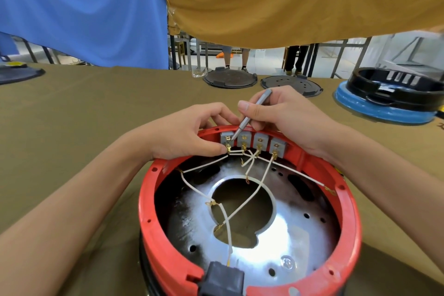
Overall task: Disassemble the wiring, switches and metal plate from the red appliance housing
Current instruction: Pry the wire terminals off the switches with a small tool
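Red housing (pixel 249 211) sits on tan-covered table (pixel 72 108); beyond, seemingly workshop frames.

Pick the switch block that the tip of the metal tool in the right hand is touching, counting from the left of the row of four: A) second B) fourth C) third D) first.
D: the tool, pinched by the right hand, has its tip at the upper terminal of the leftmost switch block, whose lower connector the left hand pinches.
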Motion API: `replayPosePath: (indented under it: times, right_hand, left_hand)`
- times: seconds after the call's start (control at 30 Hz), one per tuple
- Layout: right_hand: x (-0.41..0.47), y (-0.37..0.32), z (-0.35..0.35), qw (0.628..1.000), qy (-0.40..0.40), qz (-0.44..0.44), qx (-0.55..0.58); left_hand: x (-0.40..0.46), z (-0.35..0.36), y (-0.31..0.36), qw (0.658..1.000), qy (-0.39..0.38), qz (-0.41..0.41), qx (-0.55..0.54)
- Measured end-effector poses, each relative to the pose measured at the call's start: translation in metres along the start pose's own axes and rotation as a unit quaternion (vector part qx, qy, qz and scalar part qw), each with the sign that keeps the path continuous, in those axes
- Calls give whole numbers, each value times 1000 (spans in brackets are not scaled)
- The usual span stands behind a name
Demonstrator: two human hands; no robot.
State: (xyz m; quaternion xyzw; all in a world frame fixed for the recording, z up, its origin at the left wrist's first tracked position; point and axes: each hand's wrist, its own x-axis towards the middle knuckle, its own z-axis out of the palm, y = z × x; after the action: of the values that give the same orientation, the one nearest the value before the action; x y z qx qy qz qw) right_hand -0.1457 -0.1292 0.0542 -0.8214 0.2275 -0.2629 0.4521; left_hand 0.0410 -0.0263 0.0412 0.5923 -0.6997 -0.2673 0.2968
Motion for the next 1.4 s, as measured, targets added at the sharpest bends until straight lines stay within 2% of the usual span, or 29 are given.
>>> replayPosePath:
  times: [0.37, 0.73, 0.97, 1.17, 1.4]
  right_hand:
    - [-2, 3, 0, 998, 18, -44, -30]
    - [2, -2, 0, 999, -43, 28, -14]
    - [-2, 3, -1, 999, 17, 12, 24]
    - [-2, 5, -2, 995, 60, 17, 76]
    - [-1, 9, -3, 994, 89, -8, 64]
  left_hand:
    - [0, 0, 3, 1000, 2, 3, 1]
    - [-2, 0, 4, 1000, -3, -4, 4]
    - [-1, 0, 1, 1000, -8, 11, 6]
    - [-1, -1, 3, 991, 11, 61, 120]
    - [1, 2, 4, 984, 7, 84, 159]
